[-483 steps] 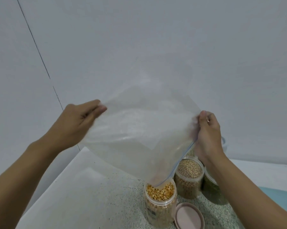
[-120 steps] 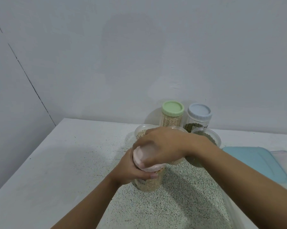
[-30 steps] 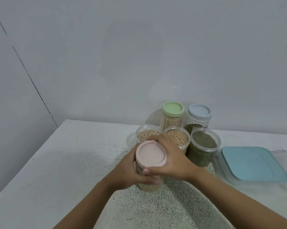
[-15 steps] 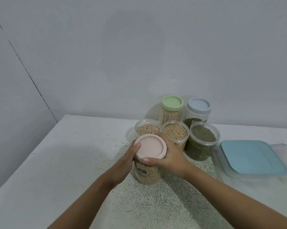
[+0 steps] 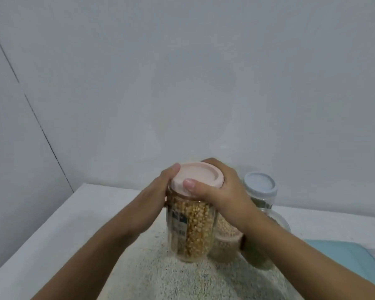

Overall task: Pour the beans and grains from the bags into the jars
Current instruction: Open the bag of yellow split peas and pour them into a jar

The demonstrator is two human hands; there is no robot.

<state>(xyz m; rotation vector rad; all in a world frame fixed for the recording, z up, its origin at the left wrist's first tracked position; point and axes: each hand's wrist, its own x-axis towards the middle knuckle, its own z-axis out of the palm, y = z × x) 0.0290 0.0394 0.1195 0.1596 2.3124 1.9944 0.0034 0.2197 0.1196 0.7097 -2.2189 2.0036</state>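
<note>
Jar (image 5: pixel 195 230) of yellow corn stands upright in front of me, over the speckled middle of the table (image 5: pixel 78 224), with its pink lid (image 5: pixel 198 176) on top. My left hand (image 5: pixel 154 202) wraps the jar's upper left side. Its fingers are curled round the clear wall just under the lid, and the thumb tip is up against the lid's rim. My right hand (image 5: pixel 225 198) grips the lid from the right, with the thumb on the near edge and the fingers curled round the far side. A label (image 5: pixel 179 224) runs down the jar's left front. The base sits low against the table, but the picture is blurred there and I cannot tell whether it touches or hangs just above. Just behind it to the right, partly hidden by my right wrist, is a bean jar (image 5: pixel 225 228) of pale beans. Farther right stands a blue-lidded jar (image 5: pixel 260 187) with dark green contents, close to the wall (image 5: pixel 182 83). A teal lid (image 5: pixel 344 256) lies flat near the table's right edge, beyond my right forearm.
</note>
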